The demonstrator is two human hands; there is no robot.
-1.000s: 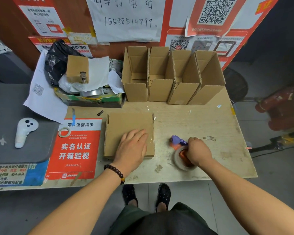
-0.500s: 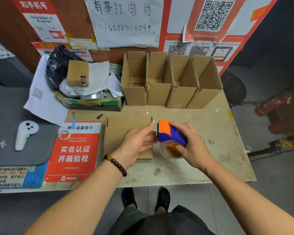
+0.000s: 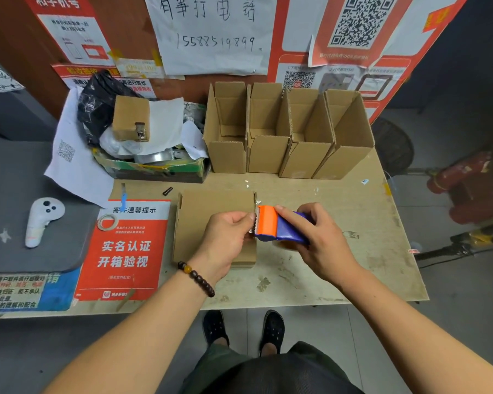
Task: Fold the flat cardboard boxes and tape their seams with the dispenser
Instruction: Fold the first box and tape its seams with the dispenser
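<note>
On a pale, scuffed wooden table (image 3: 325, 280) set against a brown wall papered with red-and-white notices, QR codes and a handwritten sheet, a flat cardboard box (image 3: 208, 223) lies near the front edge, smooth and tan, with a strip of clear tape glinting at its right end. Behind it four folded boxes (image 3: 285, 132) stand open-topped in a tight row, sides touching, their corrugated edges showing. The right hand (image 3: 316, 243) is wrapped around a tape dispenser (image 3: 276, 226) of glossy plastic, orange at the toothed front and purple over the body, with the index finger laid along its top; it is raised just beside the flat box's right edge. The left hand (image 3: 225, 240), with a dark bead bracelet (image 3: 195, 278) at the wrist, hovers over the flat box and its fingers are curled, the tips pinching at the dispenser's toothed end, where the tape itself is too hard to make out. To the left a red printed poster (image 3: 125, 251) lies flat with a small tape ring (image 3: 108, 222) on it, next to a grey mat (image 3: 17, 172) carrying a white controller (image 3: 42, 220). A shallow tray (image 3: 154, 169) heaped with crumpled paper, black plastic and a small cardboard block sits at the back left. Below the table edge are grey floor tiles and two dark shoes (image 3: 244, 328).
</note>
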